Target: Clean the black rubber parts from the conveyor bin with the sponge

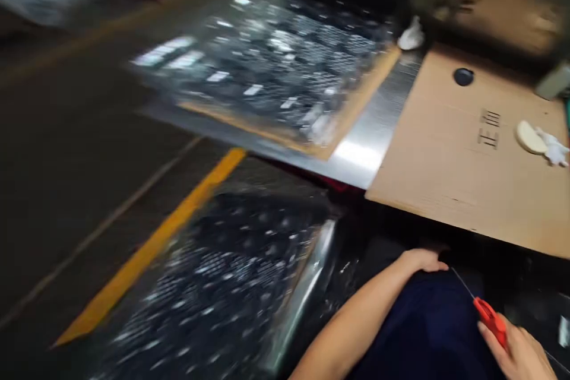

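My right hand (pixel 519 344) is wrapped around a red-handled tool (pixel 492 320) at the lower right. A thin pale shaft or line runs from the tool up toward my left hand (pixel 430 260); whether it is metal or cord I cannot tell. My left hand is closed in front of my dark blue clothing, below the near edge of the cardboard sheet (pixel 436 172). What its fingers hold, if anything, is lost against the dark background.
Clear-wrapped trays of dark parts (pixel 285 65) lie on a metal table (pixel 363 154). Another wrapped stack (pixel 222 285) stands lower left. On the cardboard are a black disc (pixel 464 76), a cream half-round piece (pixel 529 137) and a crumpled white piece (pixel 554 148). A yellow line (pixel 155 243) crosses the floor.
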`<state>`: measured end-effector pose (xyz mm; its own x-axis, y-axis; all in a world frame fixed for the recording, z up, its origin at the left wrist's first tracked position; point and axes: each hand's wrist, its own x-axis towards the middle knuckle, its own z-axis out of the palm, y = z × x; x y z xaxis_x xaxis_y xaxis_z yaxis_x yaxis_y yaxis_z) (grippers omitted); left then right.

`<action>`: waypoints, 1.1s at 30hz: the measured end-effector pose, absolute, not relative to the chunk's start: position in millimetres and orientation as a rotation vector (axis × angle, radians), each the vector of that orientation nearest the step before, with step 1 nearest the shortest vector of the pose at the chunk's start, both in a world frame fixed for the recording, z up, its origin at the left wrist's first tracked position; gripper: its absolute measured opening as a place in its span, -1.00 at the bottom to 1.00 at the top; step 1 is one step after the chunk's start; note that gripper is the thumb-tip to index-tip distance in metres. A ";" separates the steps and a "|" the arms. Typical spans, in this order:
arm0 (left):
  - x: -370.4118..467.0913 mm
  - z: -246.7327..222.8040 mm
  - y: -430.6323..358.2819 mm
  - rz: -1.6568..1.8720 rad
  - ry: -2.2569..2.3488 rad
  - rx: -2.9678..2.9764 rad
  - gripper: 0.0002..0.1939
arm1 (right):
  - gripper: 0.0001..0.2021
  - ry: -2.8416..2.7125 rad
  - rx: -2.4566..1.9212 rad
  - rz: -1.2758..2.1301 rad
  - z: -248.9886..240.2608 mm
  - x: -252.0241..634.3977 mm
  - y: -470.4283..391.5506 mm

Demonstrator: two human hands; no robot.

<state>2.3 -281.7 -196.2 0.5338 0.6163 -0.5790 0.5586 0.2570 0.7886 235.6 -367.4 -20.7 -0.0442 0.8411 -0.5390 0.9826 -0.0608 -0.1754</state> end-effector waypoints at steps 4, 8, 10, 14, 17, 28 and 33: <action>4.5 -199.5 -279.8 0.050 1.071 1.450 -0.22 | -0.52 1.848 1.751 -0.883 -22.4 237.8 -370.5; 4.8 -189.9 -283.7 0.041 1.103 1.422 -0.26 | -0.57 1.866 1.726 -0.859 -18.9 234.5 -375.7; 5.9 -187.4 -283.8 0.055 1.125 1.386 -0.26 | -0.59 1.879 1.720 -0.860 -19.7 235.0 -378.5; 11.8 -190.6 -280.3 0.143 1.191 1.255 -0.32 | -0.59 1.892 1.762 -0.842 -24.2 238.0 -380.4; 16.2 -194.1 -278.2 0.209 1.233 1.086 -0.32 | -0.61 1.920 1.720 -0.832 -27.8 237.6 -380.9; 15.5 -196.2 -278.4 0.326 1.218 0.686 -0.26 | -0.64 1.919 1.654 -0.880 -39.2 227.2 -377.2; 17.0 -197.5 -281.9 0.282 1.253 0.742 -0.17 | -0.68 1.920 1.647 -0.868 -41.0 229.3 -373.6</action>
<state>17.0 -281.9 -197.5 0.3154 0.5753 -0.7547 0.1962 0.7385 0.6450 229.3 -373.6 -41.0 -0.1753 0.6908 -0.7015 0.9830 0.0830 -0.1639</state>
